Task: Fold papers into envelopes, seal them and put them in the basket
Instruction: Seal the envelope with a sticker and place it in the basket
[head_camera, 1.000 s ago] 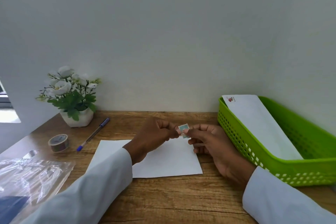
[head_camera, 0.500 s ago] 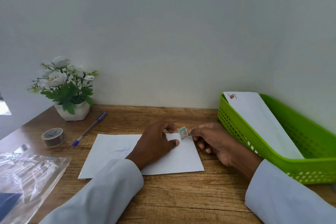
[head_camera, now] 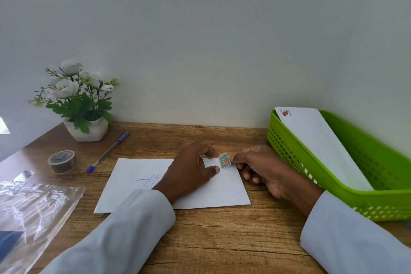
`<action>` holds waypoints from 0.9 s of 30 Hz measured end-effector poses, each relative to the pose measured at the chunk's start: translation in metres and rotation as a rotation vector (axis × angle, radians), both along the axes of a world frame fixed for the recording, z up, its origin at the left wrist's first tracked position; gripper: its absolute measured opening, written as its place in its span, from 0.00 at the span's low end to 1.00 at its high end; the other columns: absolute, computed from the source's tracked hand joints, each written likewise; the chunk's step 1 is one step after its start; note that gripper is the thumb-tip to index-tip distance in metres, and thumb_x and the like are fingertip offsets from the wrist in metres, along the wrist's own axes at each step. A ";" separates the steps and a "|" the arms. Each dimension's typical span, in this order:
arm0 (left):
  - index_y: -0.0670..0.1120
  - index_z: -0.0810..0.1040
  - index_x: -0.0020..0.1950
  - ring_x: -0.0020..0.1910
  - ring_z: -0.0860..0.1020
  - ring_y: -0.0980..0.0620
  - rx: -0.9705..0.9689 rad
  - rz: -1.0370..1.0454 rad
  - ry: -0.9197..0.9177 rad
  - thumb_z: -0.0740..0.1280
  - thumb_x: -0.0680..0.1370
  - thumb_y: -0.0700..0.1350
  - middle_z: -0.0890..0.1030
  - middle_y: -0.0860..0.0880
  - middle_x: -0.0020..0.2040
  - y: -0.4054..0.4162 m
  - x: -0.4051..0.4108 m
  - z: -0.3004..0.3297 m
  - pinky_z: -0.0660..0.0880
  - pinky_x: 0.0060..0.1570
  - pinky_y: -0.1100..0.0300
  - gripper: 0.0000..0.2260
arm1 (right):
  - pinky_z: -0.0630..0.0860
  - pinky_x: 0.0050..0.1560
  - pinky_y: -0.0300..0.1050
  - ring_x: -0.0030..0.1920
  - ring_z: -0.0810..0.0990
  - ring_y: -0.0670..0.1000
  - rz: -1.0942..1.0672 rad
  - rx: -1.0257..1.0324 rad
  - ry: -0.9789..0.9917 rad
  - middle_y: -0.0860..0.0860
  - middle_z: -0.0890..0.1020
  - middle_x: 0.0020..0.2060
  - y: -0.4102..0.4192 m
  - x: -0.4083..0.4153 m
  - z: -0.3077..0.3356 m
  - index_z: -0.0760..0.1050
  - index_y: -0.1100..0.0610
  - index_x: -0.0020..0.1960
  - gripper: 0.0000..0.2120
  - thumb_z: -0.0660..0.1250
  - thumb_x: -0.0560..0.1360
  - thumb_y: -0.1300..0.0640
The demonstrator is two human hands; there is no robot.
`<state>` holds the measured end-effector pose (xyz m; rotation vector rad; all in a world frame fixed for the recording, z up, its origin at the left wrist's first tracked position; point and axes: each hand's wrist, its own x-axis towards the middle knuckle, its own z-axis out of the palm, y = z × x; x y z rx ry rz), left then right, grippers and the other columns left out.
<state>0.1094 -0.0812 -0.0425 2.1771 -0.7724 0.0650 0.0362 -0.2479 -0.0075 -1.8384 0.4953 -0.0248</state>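
Pinching a small teal postage stamp [head_camera: 224, 160] with my right hand [head_camera: 262, 168], I am lowering it at the far right corner of the flat white paper envelope [head_camera: 222, 189] in the middle of the wooden desk [head_camera: 222, 240]. My left hand [head_camera: 191, 170] is open, pressing the envelope down. I am judging that the stamp may land crooked if the envelope slides. The green plastic basket [head_camera: 333, 191] is waiting at the desk's right edge.
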 end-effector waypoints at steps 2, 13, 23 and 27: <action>0.54 0.80 0.54 0.39 0.74 0.61 0.024 -0.004 -0.031 0.75 0.73 0.48 0.78 0.57 0.55 -0.001 0.000 0.000 0.68 0.36 0.74 0.11 | 0.60 0.17 0.35 0.17 0.66 0.44 0.002 -0.011 0.003 0.48 0.74 0.18 0.001 0.000 0.000 0.76 0.58 0.32 0.13 0.70 0.75 0.59; 0.50 0.83 0.57 0.43 0.70 0.58 0.088 -0.027 -0.112 0.68 0.78 0.48 0.77 0.53 0.52 -0.006 -0.003 0.003 0.65 0.44 0.64 0.09 | 0.60 0.18 0.35 0.18 0.65 0.44 0.005 -0.037 -0.021 0.49 0.74 0.19 0.004 -0.002 -0.001 0.78 0.59 0.33 0.11 0.73 0.73 0.57; 0.52 0.83 0.53 0.52 0.74 0.57 0.078 0.071 -0.078 0.72 0.73 0.54 0.76 0.55 0.52 -0.012 -0.007 0.003 0.66 0.46 0.64 0.11 | 0.60 0.18 0.34 0.17 0.65 0.44 -0.020 -0.108 -0.087 0.51 0.76 0.22 0.006 -0.002 -0.008 0.82 0.64 0.42 0.08 0.69 0.75 0.60; 0.53 0.83 0.54 0.51 0.73 0.59 0.089 0.095 -0.075 0.72 0.73 0.55 0.76 0.56 0.53 -0.013 -0.007 0.002 0.67 0.47 0.64 0.12 | 0.62 0.20 0.36 0.19 0.69 0.44 -0.019 -0.180 -0.154 0.51 0.78 0.25 0.006 -0.001 -0.016 0.82 0.57 0.42 0.05 0.69 0.75 0.59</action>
